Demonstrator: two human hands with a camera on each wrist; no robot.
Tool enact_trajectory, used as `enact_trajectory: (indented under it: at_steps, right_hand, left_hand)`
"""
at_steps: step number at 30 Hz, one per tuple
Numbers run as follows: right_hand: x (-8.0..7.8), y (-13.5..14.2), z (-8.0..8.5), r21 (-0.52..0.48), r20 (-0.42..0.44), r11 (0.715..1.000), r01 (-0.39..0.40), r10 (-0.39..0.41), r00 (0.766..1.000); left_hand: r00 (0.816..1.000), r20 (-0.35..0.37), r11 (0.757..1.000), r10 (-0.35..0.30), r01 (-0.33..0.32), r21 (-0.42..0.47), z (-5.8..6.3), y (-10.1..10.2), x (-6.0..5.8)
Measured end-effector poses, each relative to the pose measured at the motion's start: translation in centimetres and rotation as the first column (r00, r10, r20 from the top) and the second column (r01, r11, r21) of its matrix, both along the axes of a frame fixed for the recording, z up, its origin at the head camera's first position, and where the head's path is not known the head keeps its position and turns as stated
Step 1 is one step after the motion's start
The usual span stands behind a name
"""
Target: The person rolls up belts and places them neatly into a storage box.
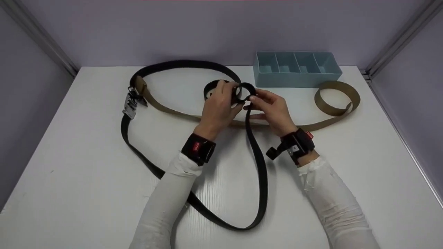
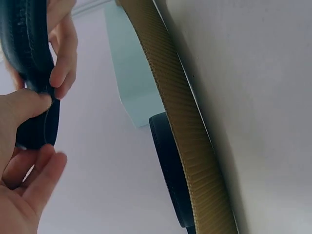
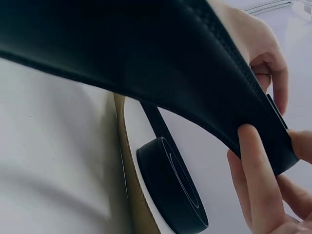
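While a left hand point(image 1: 218, 105) and a right hand point(image 1: 275, 110) pinch a black belt point(image 1: 263, 180) between thumb and fingers, its small curl shows just above the center of the frame. From that grip the strap drops to the bottom center, passes beneath the left sleeve point(image 1: 162, 207), which hides a stretch of it, and climbs toward metal buckles point(image 1: 130, 108) bunched at left. Just beside the left hand, partly hidden by it, sits a black coil point(image 3: 168, 190); another black length arcs across the upper left. Behind the hands, a tan belt point(image 1: 169, 110) runs across the white table point(image 1: 76, 166), its line broken by both hands, and ends in a loose roll at upper right. Near that roll, against the back wall point(image 1: 193, 31), stands a blue tray point(image 1: 289, 80) of four compartments.
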State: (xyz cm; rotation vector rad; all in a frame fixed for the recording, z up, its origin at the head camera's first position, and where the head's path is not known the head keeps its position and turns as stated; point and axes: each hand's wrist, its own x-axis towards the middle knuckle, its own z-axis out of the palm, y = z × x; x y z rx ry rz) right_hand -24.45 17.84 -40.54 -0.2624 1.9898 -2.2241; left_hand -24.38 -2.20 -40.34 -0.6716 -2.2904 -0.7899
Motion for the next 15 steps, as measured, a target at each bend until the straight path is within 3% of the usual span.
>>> enact_trajectory:
  at_steps: [5,11,15]
  right_hand:
    - [-0.2,0.1,-0.1,-0.004,-0.021,1.000,0.012,-0.012,1.000]
    - [-0.2,0.3,0.0,-0.013,-0.057,0.999,0.047,-0.048,0.997]
    - [0.0,0.1,0.2,-0.015,-0.057,0.998,0.064,-0.065,0.996]
  left_hand:
    - [0.996,0.047,0.997,-0.072,0.072,0.005,0.1,-0.7,0.1]
    - [0.979,0.077,0.982,-0.191,0.190,0.017,0.5,-1.4,0.0]
    - [0.961,0.070,0.961,-0.268,0.262,0.093,0.5,-1.7,-0.4]
